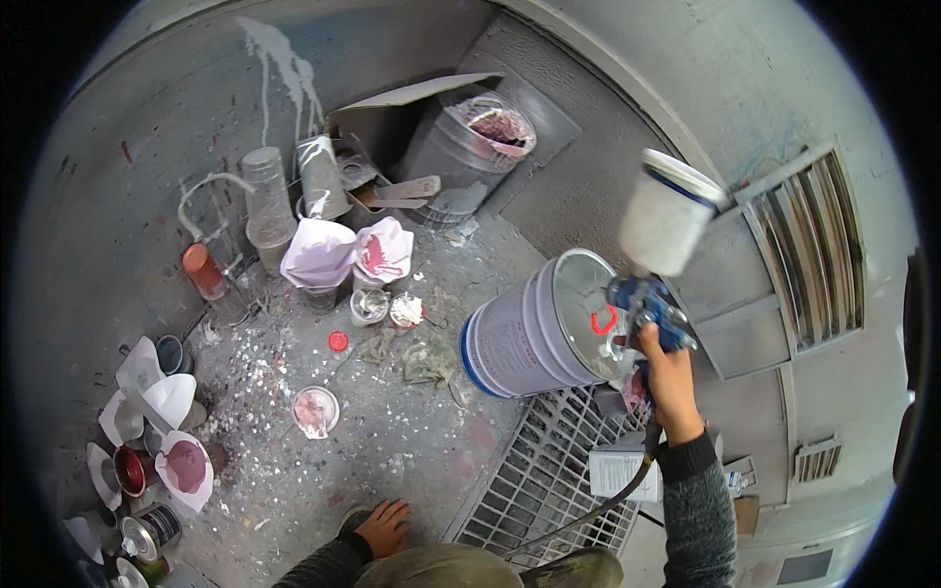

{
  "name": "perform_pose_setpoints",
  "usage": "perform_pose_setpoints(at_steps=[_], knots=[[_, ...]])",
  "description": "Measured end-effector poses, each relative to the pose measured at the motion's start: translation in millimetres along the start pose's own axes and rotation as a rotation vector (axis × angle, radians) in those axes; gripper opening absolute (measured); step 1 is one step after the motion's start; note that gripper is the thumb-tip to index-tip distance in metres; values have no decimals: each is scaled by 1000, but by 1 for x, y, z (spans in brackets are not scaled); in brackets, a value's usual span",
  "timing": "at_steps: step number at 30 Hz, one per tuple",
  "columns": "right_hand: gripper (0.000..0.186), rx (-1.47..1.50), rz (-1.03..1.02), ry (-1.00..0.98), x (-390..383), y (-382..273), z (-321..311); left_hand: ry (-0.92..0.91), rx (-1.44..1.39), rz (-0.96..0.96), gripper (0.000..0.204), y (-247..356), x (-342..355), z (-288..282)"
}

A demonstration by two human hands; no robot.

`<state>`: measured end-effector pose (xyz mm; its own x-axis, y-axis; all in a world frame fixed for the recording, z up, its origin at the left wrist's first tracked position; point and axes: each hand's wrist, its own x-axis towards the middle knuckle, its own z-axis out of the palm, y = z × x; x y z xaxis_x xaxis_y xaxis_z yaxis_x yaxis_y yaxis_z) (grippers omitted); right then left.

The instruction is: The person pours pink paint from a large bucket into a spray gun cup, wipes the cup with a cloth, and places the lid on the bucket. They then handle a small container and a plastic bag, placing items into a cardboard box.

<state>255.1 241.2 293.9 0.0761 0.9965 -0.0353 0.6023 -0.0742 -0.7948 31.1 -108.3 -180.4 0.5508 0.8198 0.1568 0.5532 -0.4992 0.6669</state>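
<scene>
My right hand [671, 377] is closed around the grip of a blue spray gun [652, 306]. A whitish paint cup [668, 223] sits on top of the gun, tilted a little. From the grip a dark air hose [600, 510] curves down toward my legs. The gun is in front of the top of a large pale metal drum [520, 328] with a red mark on its lid; whether they touch I cannot tell. Low in view, beside my knee, my left hand [384, 529] has its fingers stretched out and holds nothing.
A metal floor grating [510, 490] lies beside the drum, with a white box [619, 472] on it. Paper strainers in cups [319, 253], a lid [316, 412] and a lined bin [461, 162] stand about the paint-spotted floor. Several used cans and cups [132, 470] crowd the left.
</scene>
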Motion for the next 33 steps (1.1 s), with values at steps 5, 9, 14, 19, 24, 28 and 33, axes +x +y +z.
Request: perform_pose_setpoints(at_steps=[5, 9, 14, 19, 24, 28, 33], knots=[[47, -276, 20, -253, 41, -53, 71, 35, -43, -6, 39, 7, 5, -15], [57, -662, 32, -264, 69, -77, 115, 62, -45, -17, 39, 13, 8, -26], [66, -936, -38, -246, 93, -111, 156, 75, -44, -34, 37, 16, 7, -29], [58, -1229, -160, -208, 112, -139, 190, 29, -20, -47, 37, 16, 7, -27], [49, -1620, -481, -109, 125, -162, 217, 17, -12, -49, 37, 17, 8, -28], [47, -1820, -619, -28, 124, -189, 227, 43, -3, -50, 38, 18, 9, -28], [51, -1595, -465, -101, 118, -207, 207, 63, -13, -48, 46, 16, 11, -22]])
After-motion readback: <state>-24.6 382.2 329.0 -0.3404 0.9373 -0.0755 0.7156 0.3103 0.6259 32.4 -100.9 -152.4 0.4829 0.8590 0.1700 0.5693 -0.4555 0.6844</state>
